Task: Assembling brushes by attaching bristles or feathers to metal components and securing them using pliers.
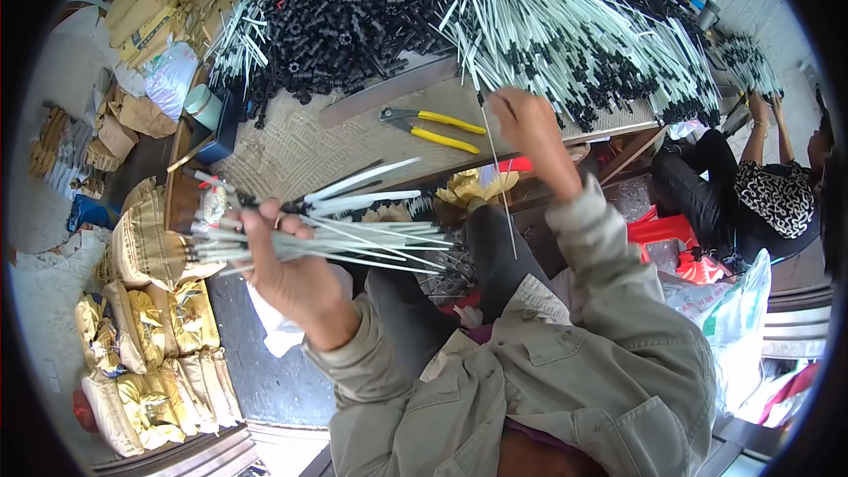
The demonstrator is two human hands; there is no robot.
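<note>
My left hand (296,269) is closed round a fanned bundle of slim white rods (380,234). Their dark ends, blurred, stick out past the fingers on the left. My right hand (528,124), fingers curled together, pinches a long thin rod (503,199) near its black upper part. That rod hangs down over my lap, in front of the table edge. Between the hands, yellow-handled pliers (433,128) lie on the tabletop. Just beyond the right hand spreads a big heap of white rods with black ends (565,44).
Black plastic parts (353,13) form a large pile at the back of the table (291,146), behind a flat metal bar (389,91). At far left stands a green cup (203,106). Filled sacks (159,362) are stacked at lower left. Another person (768,185) sits at right, handling similar rods.
</note>
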